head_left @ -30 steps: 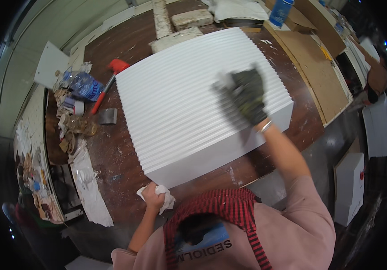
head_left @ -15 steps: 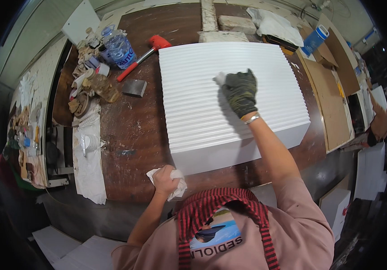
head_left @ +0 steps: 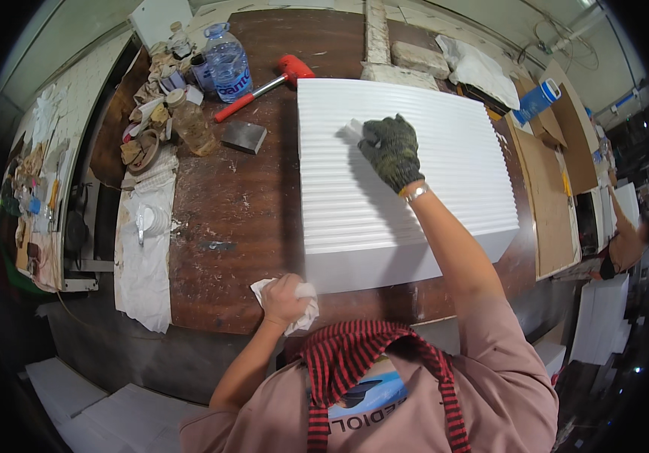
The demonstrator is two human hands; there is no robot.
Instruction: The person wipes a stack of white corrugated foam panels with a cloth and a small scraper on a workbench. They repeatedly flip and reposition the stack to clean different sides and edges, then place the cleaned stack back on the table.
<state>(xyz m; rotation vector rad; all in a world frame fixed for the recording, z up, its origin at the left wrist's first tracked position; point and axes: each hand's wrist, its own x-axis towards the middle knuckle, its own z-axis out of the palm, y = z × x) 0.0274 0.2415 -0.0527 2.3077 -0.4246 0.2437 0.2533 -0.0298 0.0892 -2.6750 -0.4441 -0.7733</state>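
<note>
Evidently, we judge, the ribbed white slab (head_left: 453, 155) is at the stage of having its ridges rubbed down or wiped; it lies flat on the brown bench (head_left: 219, 200), corrugated face up and a plain smooth side toward us. Our right hand (head_left: 391, 153), in a dark camouflage-patterned glove, sits over the slab's ridged top, its fingers closed about a small white pad (head_left: 352, 131); whether that is folded cloth or an abrasive block, we cannot tell. Our left hand, bare (head_left: 285, 300), is clenched round a crumpled white cloth (head_left: 308, 310) just off the slab's near left corner. To the left of the slab lie a red-headed mallet (head_left: 295, 72), its head close to the far left corner, and a grey metal block (head_left: 244, 137); farther left stands a large clear water bottle (head_left: 227, 64). As we read it, the next move calls for light, even pressure along the ridges, with the pad kept level so that no crest is dented or chipped, while the slab must not skid; the cloth would suit clearing any dust from the grooves.
</note>
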